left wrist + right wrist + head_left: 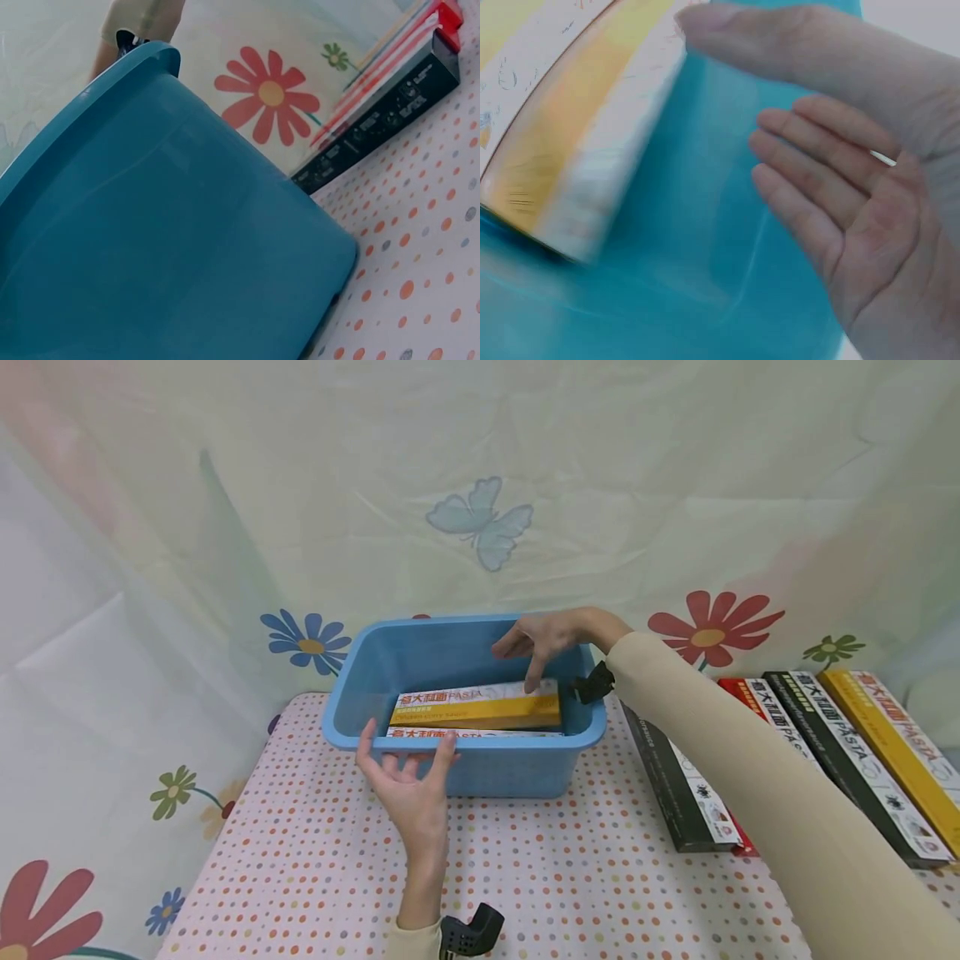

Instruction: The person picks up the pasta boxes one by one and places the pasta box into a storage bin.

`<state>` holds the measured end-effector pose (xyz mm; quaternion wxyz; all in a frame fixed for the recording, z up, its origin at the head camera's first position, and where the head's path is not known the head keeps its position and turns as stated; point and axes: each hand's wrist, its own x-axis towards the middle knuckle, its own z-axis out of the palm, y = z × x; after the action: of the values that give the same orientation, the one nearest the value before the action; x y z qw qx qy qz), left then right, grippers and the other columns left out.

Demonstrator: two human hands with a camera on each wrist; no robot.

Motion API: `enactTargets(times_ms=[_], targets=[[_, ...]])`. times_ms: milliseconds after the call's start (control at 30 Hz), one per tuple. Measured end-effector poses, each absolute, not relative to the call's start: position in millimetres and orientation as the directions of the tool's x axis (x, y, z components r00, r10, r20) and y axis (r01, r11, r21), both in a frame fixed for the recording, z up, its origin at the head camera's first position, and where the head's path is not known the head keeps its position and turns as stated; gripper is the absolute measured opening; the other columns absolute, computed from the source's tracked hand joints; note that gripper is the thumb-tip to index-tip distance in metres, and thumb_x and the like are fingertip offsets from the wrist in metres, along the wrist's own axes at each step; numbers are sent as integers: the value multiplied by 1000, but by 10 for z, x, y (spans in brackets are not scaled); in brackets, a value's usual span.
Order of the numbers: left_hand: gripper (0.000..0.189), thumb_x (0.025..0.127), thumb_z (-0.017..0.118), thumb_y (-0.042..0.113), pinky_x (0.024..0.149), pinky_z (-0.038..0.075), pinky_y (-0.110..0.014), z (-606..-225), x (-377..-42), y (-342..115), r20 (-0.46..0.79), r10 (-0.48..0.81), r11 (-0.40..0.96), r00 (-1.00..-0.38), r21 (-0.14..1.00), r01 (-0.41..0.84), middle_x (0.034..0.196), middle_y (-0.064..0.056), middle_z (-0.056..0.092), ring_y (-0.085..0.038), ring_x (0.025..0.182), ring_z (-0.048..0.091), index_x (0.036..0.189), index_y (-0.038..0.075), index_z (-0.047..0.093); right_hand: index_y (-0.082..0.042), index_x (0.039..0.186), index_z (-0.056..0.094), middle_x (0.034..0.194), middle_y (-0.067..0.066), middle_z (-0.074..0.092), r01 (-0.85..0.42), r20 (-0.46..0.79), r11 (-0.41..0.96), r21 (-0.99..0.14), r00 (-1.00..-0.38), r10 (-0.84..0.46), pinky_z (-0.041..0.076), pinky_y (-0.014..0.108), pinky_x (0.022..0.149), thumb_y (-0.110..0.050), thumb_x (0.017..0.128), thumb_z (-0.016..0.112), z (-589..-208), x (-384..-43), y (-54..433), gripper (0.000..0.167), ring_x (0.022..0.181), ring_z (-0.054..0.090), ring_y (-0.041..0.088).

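Note:
A blue plastic basin (465, 774) stands on the dotted cloth near the backdrop. Inside lies a yellow-and-white pasta box (472, 712); a second pasta box (517, 733) is in front of it, mostly hidden by the near rim. My left hand (416, 806) holds the near rim, some digits over it and others below; the left wrist view shows only the basin's wall (172, 225). My right hand (543, 639) reaches over the far right rim. Its fingers (817, 165) are extended and apart, and its thumb is by the yellow box's edge; whether it touches, I cannot tell.
To the right of the basin lie several more pasta boxes: a black one (697, 822) close by, then a red one (742, 689), another black one (862, 785) and a yellow one (911, 752). A flowered cloth backdrop (480, 443) hangs just behind the basin.

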<state>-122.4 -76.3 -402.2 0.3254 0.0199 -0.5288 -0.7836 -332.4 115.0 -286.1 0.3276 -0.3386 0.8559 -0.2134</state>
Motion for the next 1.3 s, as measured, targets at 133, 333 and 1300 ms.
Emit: enactTargets(times_ms=[133,333,1300], targets=[[95,86,82,-6,76,69,-40,-4019,-1220,-769,325,-530,-212,-783,844,493,132,-20,54,-34,102,70,158,13,24,3,158,39,165,21,36,-450,-383,657,-605,-560,-735,38,51,125,-7,88,85,-2805,-3298,1135,84,153,34,36],[94,86,81,-6,78,69,-39,-4020,-1235,-780,317,-528,-213,-788,849,484,135,-19,53,-39,108,69,158,14,24,4,157,40,164,21,37,-490,-309,602,-630,-553,-773,37,52,125,-11,91,82,-2656,-3189,1168,79,153,35,36],[94,87,81,-5,80,68,-40,-4083,-1379,-813,322,-522,-219,-790,844,489,134,-21,51,-32,103,69,159,14,23,-12,161,40,156,26,47,-343,273,655,-673,-939,-211,43,-1,85,-17,102,69,-3290,-1706,3038,66,127,49,-11]])
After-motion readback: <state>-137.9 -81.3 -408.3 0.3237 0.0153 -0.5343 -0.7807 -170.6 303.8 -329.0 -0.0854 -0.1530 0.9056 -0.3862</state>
